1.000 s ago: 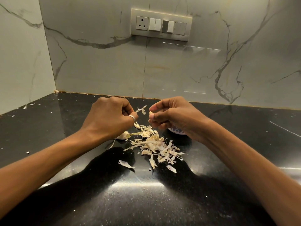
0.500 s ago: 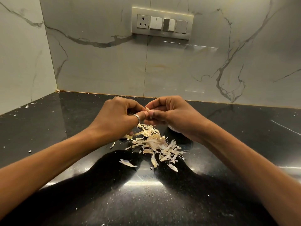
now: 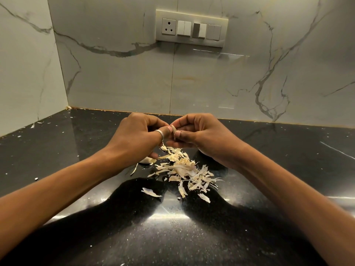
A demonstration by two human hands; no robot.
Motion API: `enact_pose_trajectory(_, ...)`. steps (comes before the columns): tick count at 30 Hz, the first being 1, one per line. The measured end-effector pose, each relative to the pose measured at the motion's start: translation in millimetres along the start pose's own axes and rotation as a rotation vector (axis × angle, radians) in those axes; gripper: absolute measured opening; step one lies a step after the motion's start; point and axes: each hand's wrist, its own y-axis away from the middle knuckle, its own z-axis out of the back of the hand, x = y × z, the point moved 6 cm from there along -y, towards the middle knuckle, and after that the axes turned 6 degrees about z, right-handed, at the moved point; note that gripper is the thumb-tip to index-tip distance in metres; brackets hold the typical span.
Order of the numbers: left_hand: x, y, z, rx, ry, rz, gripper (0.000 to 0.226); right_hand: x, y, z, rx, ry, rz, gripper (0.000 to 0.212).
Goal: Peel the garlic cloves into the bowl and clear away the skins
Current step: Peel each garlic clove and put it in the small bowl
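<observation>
Your left hand and right hand together pinch one garlic clove above the skins heaped on the table. It is likely light and firm with brittle, papery skin, so catch a loose edge at its tip.

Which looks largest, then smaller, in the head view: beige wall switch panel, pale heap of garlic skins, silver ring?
1-2. Beige switch panel and pale heap of garlic skins: alike; distances differ.
3. Silver ring.
</observation>
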Motion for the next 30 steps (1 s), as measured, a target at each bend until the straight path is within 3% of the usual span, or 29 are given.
enact_pose_trajectory(4, 2.0, -0.8, 0.7, 0.013, 0.04, 0.035, 0.008, 2.1, -0.7, 0.0, -0.011, 0.042, 0.06, 0.015)
enact_pose_trajectory(12, 4.2, -0.8, 0.6, 0.036, 0.074, 0.078, 0.01, 2.8, -5.2, 4.5, -0.102, 0.397, 0.243, 0.012)
enact_pose_trajectory(30, 1.8, 0.4, 0.7, 0.009, -0.032, 0.018, 0.009, 12.9, 1.5, 5.0, -0.178, 0.557, 0.321, 0.011)
